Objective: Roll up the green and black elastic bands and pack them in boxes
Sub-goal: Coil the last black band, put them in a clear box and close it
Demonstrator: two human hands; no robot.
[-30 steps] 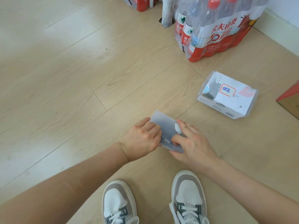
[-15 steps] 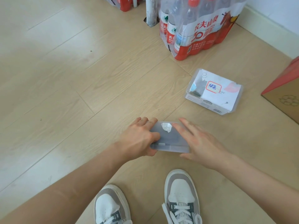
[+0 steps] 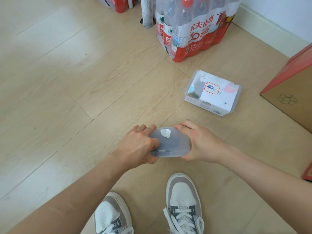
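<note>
A translucent grey plastic box [image 3: 173, 142] with a torn white sticker on its closed lid lies low over the wooden floor in front of my feet. My left hand [image 3: 136, 144] grips its left end, fingers over the far edge and thumb at the front. My right hand [image 3: 200, 144] grips its right end the same way. Something dark shows faintly through the lid. A second clear box [image 3: 212, 92], closed, with a white paper and a red-framed handwritten label, lies on the floor to the right and farther away; dark contents show at its left side.
A shrink-wrapped pack of water bottles [image 3: 194, 27] stands at the back, beside a grey pole [image 3: 147, 12]. A cardboard carton with red edges [image 3: 290, 93] sits at the right. My two sneakers [image 3: 182, 203] are just below the box. A white baseboard [image 3: 270, 31] runs along the far right.
The lid of the grey box has come down flat and the box has turned square to me. My right hand went from resting on the lid to gripping the right end.
</note>
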